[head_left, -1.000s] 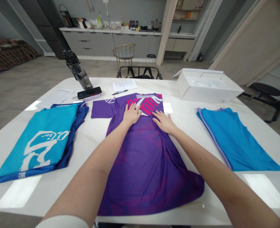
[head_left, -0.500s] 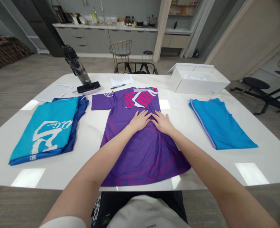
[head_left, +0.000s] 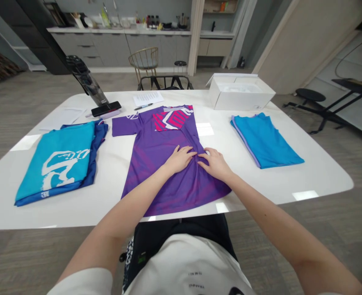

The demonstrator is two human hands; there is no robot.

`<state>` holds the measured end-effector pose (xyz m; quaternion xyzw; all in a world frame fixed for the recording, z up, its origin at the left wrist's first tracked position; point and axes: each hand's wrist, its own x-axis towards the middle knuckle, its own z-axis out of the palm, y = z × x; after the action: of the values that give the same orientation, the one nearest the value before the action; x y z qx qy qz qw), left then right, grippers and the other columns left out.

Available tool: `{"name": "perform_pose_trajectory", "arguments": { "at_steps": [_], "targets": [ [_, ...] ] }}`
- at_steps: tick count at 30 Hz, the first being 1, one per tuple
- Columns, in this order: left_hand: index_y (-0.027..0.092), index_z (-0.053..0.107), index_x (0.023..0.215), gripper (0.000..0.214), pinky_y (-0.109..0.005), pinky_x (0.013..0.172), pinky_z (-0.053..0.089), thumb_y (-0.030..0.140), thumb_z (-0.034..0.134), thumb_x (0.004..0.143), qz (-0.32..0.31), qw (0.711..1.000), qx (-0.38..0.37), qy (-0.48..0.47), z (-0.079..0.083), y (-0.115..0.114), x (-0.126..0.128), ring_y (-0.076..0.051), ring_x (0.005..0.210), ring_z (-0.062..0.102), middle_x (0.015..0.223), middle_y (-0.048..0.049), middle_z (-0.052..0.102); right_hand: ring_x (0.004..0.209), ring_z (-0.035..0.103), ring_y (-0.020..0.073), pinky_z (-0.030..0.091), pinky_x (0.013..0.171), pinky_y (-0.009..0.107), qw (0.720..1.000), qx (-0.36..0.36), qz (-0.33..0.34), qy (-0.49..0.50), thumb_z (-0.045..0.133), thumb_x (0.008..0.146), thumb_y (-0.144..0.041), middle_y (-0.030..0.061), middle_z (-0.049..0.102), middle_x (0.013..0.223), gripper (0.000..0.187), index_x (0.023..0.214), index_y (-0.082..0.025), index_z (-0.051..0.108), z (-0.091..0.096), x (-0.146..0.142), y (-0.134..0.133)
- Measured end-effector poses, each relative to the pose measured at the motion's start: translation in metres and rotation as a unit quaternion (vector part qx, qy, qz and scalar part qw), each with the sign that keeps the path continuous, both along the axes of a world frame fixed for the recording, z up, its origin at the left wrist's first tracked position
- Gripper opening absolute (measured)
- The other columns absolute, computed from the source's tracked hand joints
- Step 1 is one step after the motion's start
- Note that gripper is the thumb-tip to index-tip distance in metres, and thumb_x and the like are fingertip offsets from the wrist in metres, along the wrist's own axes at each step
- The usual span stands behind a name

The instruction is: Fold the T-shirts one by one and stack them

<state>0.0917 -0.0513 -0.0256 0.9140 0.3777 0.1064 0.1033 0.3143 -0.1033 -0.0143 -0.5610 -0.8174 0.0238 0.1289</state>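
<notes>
A purple shirt [head_left: 156,164] with a pink and white folded-in panel lies flat in the middle of the white table [head_left: 276,184], one sleeve out to the left. My left hand [head_left: 179,159] and my right hand [head_left: 214,163] both rest palm down on the shirt's middle, fingertips almost touching. The fingers are stretched out flat and the cloth bunches slightly between them. Neither hand holds anything.
A folded blue shirt [head_left: 58,162] with a white print lies on the left, a folded turquoise shirt [head_left: 265,139] on the right. At the back stand an open white box [head_left: 240,92], a dark bottle [head_left: 87,82], a phone [head_left: 106,109], papers and a pen. Chairs beyond.
Both hands have slid down the purple shirt from near the collar toward its middle. The camera has pulled back, so the table looks farther away.
</notes>
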Motion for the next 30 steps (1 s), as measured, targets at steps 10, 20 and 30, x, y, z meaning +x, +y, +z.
{"name": "perform_pose_trajectory", "arguments": {
  "at_steps": [10,20,30],
  "targets": [
    [0.027,0.065,0.135,0.042,-0.054,0.122,0.031,0.019,0.041,0.102,-0.067,0.997,0.045,-0.015,0.005,-0.045,0.016,-0.023,0.135,0.052,0.143,-0.0091,0.059,0.107,0.059,0.0297,0.036,0.091,0.044,0.999,-0.013,-0.033,-0.019,0.059,0.1,-0.038,0.0112,0.07,0.109,0.027,0.118,-0.022,0.072,0.011,0.013,-0.07],
    [0.025,0.063,0.136,0.036,-0.052,0.118,0.03,0.028,0.051,0.101,-0.078,0.993,0.074,-0.042,0.011,-0.08,0.031,-0.024,0.12,0.056,0.128,-0.0085,0.064,0.098,0.064,0.0266,0.037,0.088,0.04,0.997,-0.013,-0.08,0.017,0.061,0.094,-0.021,0.007,0.076,0.1,0.014,0.103,-0.021,0.071,0.018,0.031,-0.113],
    [0.021,0.07,0.105,0.017,-0.04,0.095,0.04,0.022,0.054,0.099,-0.035,0.989,0.118,-0.087,0.024,-0.116,0.028,-0.021,0.099,0.057,0.102,-0.0054,0.065,0.097,0.063,0.0259,0.044,0.083,0.035,0.992,0.062,-0.067,0.087,0.063,0.09,-0.024,0.0082,0.068,0.103,0.015,0.104,-0.021,0.063,0.016,0.005,-0.14]
  ]
}}
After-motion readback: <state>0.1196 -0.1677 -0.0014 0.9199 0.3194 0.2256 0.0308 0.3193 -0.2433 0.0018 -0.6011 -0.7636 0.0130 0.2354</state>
